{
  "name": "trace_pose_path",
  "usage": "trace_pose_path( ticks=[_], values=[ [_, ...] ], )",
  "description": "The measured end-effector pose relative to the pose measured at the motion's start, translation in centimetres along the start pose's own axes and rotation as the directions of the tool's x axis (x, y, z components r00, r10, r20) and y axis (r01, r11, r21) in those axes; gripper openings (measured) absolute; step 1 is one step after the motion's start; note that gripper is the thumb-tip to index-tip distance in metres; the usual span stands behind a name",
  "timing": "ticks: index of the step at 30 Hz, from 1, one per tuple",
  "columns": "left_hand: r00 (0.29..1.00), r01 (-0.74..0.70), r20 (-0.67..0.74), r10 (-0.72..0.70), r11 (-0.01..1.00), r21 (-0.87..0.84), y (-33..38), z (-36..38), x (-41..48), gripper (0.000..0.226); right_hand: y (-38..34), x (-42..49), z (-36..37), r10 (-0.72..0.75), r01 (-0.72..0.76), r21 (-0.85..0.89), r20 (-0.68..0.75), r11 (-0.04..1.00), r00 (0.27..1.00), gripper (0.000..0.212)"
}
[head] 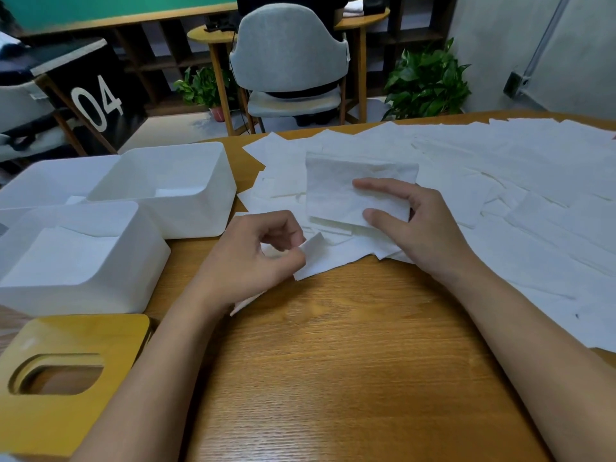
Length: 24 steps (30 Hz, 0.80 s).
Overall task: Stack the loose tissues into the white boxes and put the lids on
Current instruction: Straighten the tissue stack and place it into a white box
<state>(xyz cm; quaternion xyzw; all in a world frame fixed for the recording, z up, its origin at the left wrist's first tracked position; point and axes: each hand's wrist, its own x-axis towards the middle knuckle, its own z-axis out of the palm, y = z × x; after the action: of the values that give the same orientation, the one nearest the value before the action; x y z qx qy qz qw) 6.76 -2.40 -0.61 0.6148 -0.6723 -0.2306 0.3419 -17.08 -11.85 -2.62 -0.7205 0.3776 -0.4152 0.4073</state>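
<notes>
Loose white tissues (500, 181) lie spread over the right and far part of the wooden table (333, 361). My right hand (410, 221) holds a small stack of folded tissues (340, 191) between thumb and fingers, lifted slightly above the spread. My left hand (263, 251) pinches the corner of a single tissue (326, 258) lying at the pile's near edge. Three open white boxes stand at the left: the near box (110, 271) and the far-right box (200, 211) each hold a few tissues, and the far-left box (40, 181) sits behind. A wooden lid (93, 331) with an oval slot lies at the front left.
A grey chair (290, 61) stands beyond the table's far edge, with green plants (430, 81) on the floor beside it. A dark box marked 04 (96, 98) sits at the back left. Bare wood shows in front of me between my forearms.
</notes>
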Motion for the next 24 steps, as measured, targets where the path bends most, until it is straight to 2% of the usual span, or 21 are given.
trace_pose_path(
  ticks=[4, 6, 10, 14, 16, 18, 20, 24],
  values=[
    [1.0, -0.022, 0.017, 0.026, 0.98, -0.197, 0.3, 0.2, 0.2, 0.009, -0.7, -0.6, 0.3, 0.009, -0.02, 0.056, 0.183, 0.998, 0.983, 0.034],
    [0.999, -0.033, 0.013, 0.038, 0.966, -0.256, 0.5, 0.3, 0.4, 0.004, -0.7, -0.7, 0.7, 0.013, -0.017, 0.016, 0.208, 1.0, 0.978, 0.028],
    [0.999, -0.041, 0.008, 0.046, 0.952, -0.303, 0.4, 0.3, 0.5, 0.005, -0.4, -0.6, 1.1, 0.073, -0.072, -0.014, 0.139, 0.997, 0.988, 0.011],
    [1.0, 0.001, -0.017, -0.007, 0.94, -0.342, 0.3, -0.2, 0.5, 0.026, -0.3, -0.2, 0.6, 0.102, -0.103, 0.007, 0.05, 0.995, 0.994, 0.011],
    [0.997, -0.001, -0.07, -0.019, 0.961, -0.276, 0.1, -0.4, 0.6, 0.025, -0.3, 0.0, 0.2, 0.13, -0.13, 0.052, 0.007, 0.99, 0.992, 0.012],
    [0.992, 0.006, -0.118, -0.036, 0.969, -0.247, 0.0, -0.4, 0.6, 0.022, -0.4, 0.1, 0.0, 0.145, -0.147, 0.115, 0.027, 0.982, 0.989, 0.016],
    [0.988, 0.023, -0.141, -0.069, 0.954, -0.3, 0.1, -0.1, 0.7, 0.024, -1.0, -0.2, 0.3, 0.124, -0.139, 0.155, 0.103, 0.978, 0.987, 0.024],
    [0.982, 0.006, -0.175, -0.067, 0.945, -0.327, 0.3, 0.4, 0.8, 0.028, -1.3, -0.7, 1.2, 0.042, -0.059, 0.068, 0.238, 0.996, 0.97, 0.051]
  ],
)
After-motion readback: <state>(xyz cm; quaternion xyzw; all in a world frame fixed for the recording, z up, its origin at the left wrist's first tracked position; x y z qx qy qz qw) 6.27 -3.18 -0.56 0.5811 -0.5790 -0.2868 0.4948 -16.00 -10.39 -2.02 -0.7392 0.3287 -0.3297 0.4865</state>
